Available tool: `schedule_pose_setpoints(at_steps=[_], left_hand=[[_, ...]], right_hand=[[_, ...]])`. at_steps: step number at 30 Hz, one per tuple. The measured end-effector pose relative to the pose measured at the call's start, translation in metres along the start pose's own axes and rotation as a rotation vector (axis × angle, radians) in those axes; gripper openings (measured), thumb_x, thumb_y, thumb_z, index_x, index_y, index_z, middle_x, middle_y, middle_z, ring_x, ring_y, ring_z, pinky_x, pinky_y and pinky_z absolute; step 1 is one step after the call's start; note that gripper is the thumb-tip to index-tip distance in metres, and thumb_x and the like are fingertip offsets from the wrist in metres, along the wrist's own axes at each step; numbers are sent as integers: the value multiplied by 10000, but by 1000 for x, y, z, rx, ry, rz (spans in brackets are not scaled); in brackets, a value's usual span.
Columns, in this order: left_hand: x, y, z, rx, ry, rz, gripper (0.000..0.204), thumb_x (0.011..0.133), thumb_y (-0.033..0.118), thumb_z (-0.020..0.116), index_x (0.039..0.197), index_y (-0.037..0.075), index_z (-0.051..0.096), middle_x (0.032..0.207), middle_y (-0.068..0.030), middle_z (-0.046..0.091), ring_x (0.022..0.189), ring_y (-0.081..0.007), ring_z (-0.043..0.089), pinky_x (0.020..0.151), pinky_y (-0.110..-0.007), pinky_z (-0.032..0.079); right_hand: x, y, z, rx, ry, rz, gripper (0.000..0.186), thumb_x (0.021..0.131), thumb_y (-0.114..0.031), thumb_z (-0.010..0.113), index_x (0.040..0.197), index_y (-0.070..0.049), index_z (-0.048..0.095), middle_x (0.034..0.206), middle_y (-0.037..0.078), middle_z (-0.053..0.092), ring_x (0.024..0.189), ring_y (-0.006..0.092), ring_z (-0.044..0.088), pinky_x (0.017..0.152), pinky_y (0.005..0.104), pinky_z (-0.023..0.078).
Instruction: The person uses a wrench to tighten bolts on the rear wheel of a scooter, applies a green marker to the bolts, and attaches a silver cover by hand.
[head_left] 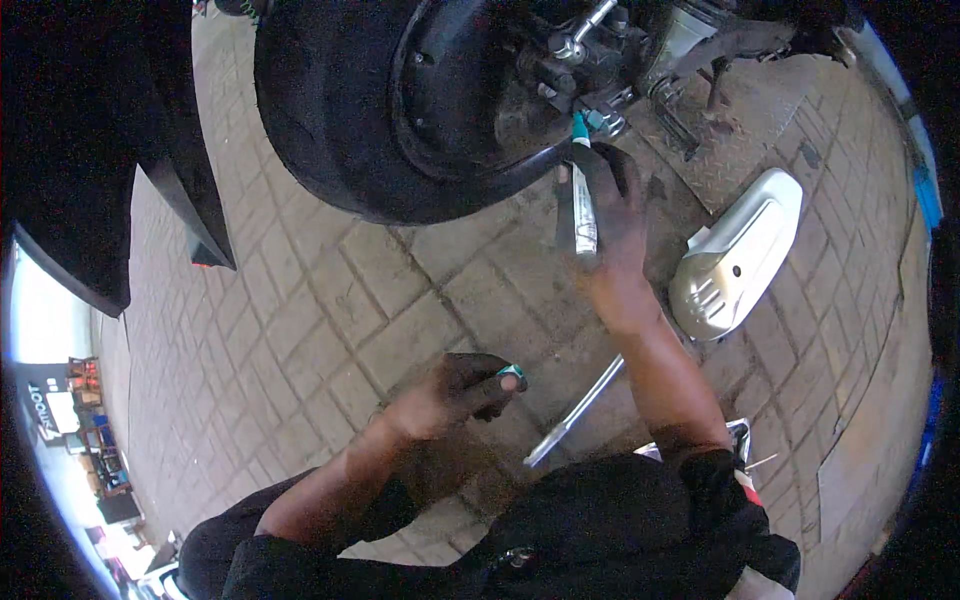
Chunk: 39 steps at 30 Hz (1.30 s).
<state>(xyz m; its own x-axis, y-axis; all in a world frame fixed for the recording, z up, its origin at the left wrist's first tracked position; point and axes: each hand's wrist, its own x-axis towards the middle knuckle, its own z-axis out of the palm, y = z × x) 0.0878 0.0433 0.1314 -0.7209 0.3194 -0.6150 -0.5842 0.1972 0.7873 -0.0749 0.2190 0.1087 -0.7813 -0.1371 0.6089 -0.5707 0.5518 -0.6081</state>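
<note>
My right hand (618, 205) is closed around a white-bodied paint marker (585, 215) with a green tip. The tip reaches up to a metal bolt end (604, 122) beside the wheel hub; whether it touches the metal I cannot tell. Lower and to the left, my left hand (440, 398) is closed, pinching a small green marker cap (512, 371) between thumb and fingers. Black grime darkens both hands. Above them stands a large black tyre (330, 160) with a dark rim (425, 140) and greasy metal parts at its centre.
A silver-white cover (740, 260) lies on the paving right of my right forearm. Below that hand, a long chrome bar tool (575, 410) rests on the bricks. Another shiny handle (592, 28) juts from the hub area. A dark panel (70, 140) hangs at the left.
</note>
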Motion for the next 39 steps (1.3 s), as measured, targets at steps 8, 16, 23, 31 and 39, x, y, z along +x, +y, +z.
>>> schedule_pose_setpoints(at_steps=[8,16,23,31,39], left_hand=[[2,8,2,-9,47,28,371,924,374,594,961,8,636,692,1,560,634,-82,495,582,-256,411],[13,-6,1,5,43,60,387,926,389,585,956,7,642,692,-5,560,629,-87,497,580,-261,417],[10,1,11,11,42,39,413,936,404,564,923,-4,628,696,-5,554,638,-89,493,594,-263,422],[9,-17,2,19,72,30,448,918,439,579,930,-6,630,713,-9,560,652,-86,499,593,-261,422],[6,-5,10,-40,80,-14,370,892,372,629,920,3,638,723,1,544,665,-102,476,600,-276,389]], right_hand=[[-12,7,-8,-277,102,-18,381,799,-118,620,1176,-100,570,1056,196,576,903,365,588,786,391,483],[-25,-2,-21,-133,70,0,247,810,-157,680,1047,-105,640,998,163,584,918,322,585,794,385,479],[4,-8,-10,-82,75,-25,309,785,-114,665,1092,-129,627,1018,171,554,908,338,574,747,434,477],[-9,-34,-18,-163,111,27,263,792,-43,606,1055,-37,605,976,188,544,896,371,538,753,424,454],[-7,-15,-9,-284,89,-7,223,820,-96,599,1040,-62,620,967,186,536,896,359,528,766,430,438]])
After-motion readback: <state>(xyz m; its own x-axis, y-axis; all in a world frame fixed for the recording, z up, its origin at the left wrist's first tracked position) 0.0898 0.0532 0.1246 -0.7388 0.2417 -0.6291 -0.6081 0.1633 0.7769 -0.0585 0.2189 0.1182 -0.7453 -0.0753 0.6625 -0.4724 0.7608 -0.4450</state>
